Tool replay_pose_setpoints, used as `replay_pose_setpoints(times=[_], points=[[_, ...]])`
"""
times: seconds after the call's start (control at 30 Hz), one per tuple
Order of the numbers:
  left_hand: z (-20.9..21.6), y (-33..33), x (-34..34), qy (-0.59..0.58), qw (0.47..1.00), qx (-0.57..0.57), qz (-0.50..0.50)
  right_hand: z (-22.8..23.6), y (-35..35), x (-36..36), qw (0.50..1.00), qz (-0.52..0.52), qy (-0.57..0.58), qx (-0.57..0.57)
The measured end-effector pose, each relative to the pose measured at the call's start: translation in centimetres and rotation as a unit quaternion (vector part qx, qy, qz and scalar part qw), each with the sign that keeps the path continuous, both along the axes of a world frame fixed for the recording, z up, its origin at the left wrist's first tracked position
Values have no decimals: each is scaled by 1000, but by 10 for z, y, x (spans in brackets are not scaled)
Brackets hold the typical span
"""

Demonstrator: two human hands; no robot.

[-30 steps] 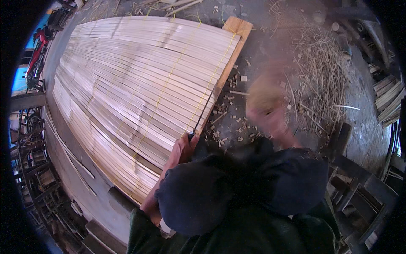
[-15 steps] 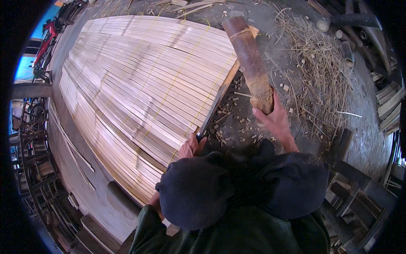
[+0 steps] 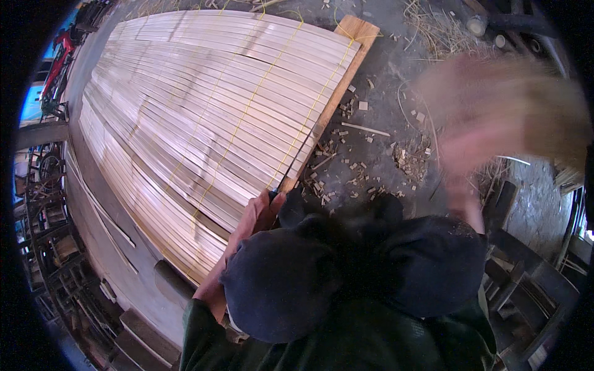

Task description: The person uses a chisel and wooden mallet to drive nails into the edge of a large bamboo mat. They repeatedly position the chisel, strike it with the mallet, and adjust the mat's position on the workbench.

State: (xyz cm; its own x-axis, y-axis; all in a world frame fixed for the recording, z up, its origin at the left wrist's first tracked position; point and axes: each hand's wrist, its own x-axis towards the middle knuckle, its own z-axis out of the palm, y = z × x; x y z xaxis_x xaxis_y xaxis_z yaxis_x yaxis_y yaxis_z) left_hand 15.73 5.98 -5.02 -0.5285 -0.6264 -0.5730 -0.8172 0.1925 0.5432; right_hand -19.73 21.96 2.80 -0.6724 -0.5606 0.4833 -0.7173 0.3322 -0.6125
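Observation:
Before me spreads a wide mat of pale wooden slats (image 3: 204,111), tied across with thin yellow cords. My left hand (image 3: 255,213) is closed round the dark handle of a knife (image 3: 273,195) at the mat's near right corner. The blade seems to lie along the slat ends, though little of it shows. Off to the right, my right hand (image 3: 461,151) is raised and smeared by motion. It grips a thick brown wooden club (image 3: 547,117), also blurred. Under the mat's right edge runs a wooden board (image 3: 357,28).
Small cut-off wood pieces (image 3: 362,167) litter the floor right of the board. A pile of thin shavings (image 3: 427,25) lies farther off. Bamboo poles (image 3: 476,26) stand at the far right. Wooden racks (image 3: 46,204) line the left side. My knees (image 3: 281,284) are close to the mat.
My right hand has swung the club to the right, away from the board. The far end of the board now shows. My left hand keeps the knife at the slat ends.

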Motion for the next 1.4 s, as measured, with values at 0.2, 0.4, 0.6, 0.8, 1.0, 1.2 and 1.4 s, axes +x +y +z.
replay_pose_setpoints(times=[0.2,0.4,0.6,0.8,1.0,1.2,1.4], points=[[-20,-5,11,-29,995,-39,-89,-86,23,59,933,111,-209,270],[-47,31,17,-140,979,-144,-39,-95,15,62,924,122,-337,133],[-27,34,-5,-82,992,-97,-5,-71,18,48,940,72,-324,78],[-50,30,52,56,990,-125,41,39,-20,24,978,9,-200,-66],[1,1,25,-8,1000,26,3,70,6,-56,993,-74,66,-68],[-40,9,40,-47,996,32,62,-88,25,52,932,136,-192,277],[-61,33,38,-74,996,-55,21,-85,18,54,923,124,-306,196]])
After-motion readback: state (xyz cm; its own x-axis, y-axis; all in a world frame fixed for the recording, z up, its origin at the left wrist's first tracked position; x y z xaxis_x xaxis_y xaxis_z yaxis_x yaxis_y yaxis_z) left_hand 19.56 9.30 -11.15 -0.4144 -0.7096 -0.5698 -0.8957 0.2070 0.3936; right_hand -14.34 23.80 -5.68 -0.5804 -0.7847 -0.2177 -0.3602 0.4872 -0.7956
